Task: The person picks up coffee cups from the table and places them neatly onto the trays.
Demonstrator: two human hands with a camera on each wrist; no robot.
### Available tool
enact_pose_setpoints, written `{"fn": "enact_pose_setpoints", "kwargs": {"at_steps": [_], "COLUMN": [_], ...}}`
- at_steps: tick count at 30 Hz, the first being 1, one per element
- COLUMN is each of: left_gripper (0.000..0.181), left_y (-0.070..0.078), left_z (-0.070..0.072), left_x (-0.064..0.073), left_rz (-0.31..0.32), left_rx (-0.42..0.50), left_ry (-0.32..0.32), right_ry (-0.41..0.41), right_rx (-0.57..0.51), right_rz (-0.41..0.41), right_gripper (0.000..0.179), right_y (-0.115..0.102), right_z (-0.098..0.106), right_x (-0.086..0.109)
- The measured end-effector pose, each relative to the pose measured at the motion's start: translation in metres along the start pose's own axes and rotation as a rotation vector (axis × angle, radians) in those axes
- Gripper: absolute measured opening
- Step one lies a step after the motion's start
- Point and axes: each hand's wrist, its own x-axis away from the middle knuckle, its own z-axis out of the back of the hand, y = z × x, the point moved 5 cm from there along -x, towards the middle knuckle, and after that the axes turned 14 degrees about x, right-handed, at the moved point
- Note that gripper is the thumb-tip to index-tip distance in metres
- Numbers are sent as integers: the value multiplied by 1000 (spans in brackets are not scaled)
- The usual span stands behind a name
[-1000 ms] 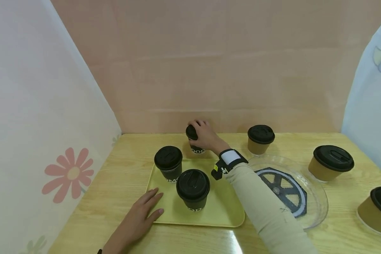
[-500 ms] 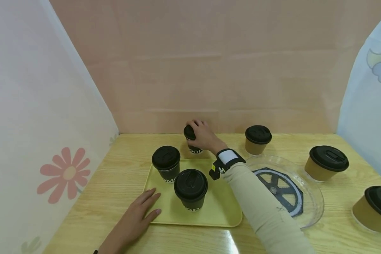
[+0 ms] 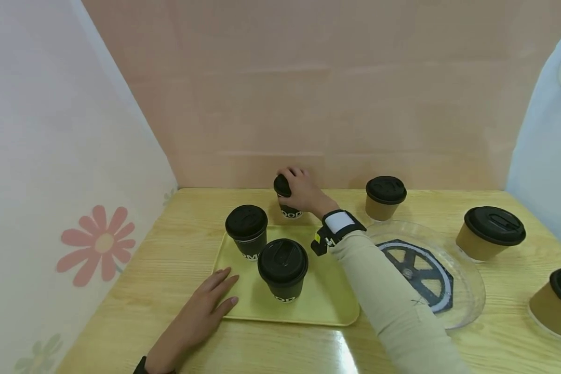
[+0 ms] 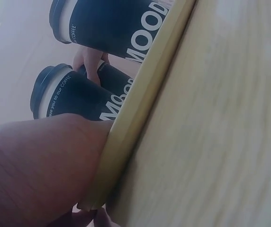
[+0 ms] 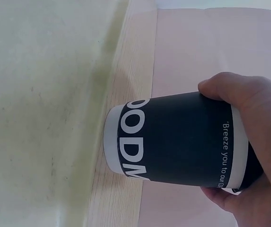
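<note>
My right hand (image 3: 301, 195) grips a black lidded paper coffee cup (image 5: 173, 139) around its upper part, behind the tray's far edge. In the right wrist view the cup's white base is just beyond the tray rim; whether it touches the table I cannot tell. Two more black coffee cups with lids, one further back (image 3: 246, 231) and one nearer (image 3: 282, 270), stand upright on the yellow tray (image 3: 329, 291). My left hand (image 3: 205, 306) rests on the tray's near left corner, fingers spread; its fingertips are partly hidden in the left wrist view.
Right of the tray, under my right forearm, lies a clear round dish (image 3: 474, 296) with a dark spoked wheel shape (image 3: 416, 275). Brown cups with black lids stand around it: one behind (image 3: 381, 208), one at right (image 3: 481, 246), one at near right (image 3: 553, 311). A wall (image 3: 252, 104) closes the back.
The whole view shifts slightly as the head camera moves. Both hands keep their places; the right still holds the cup behind the tray.
</note>
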Motion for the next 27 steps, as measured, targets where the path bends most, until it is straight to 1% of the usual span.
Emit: {"fn": "enact_pose_setpoints", "kwargs": {"at_steps": [3, 6, 12, 16, 22, 27], "left_gripper": [47, 48, 47, 47, 46, 46], "left_y": [2, 2, 1, 0, 2, 4], "left_z": [-1, 0, 5, 8, 11, 9], "left_x": [0, 0, 3, 7, 13, 15], "left_rz": [18, 24, -2, -5, 1, 20], "left_rx": [9, 10, -9, -17, -24, -6], "left_ry": [-17, -14, 8, 16, 30, 14], "right_ry": [-7, -8, -17, -17, -3, -7], "right_rx": [15, 32, 39, 47, 18, 2], "right_rz": [-5, 5, 11, 15, 31, 29], "right_gripper": [69, 70, 71, 72, 71, 70], "right_y": [1, 0, -5, -9, -16, -15], "right_z": [3, 5, 4, 2, 2, 2], "right_x": [2, 1, -4, -6, -7, -5]}}
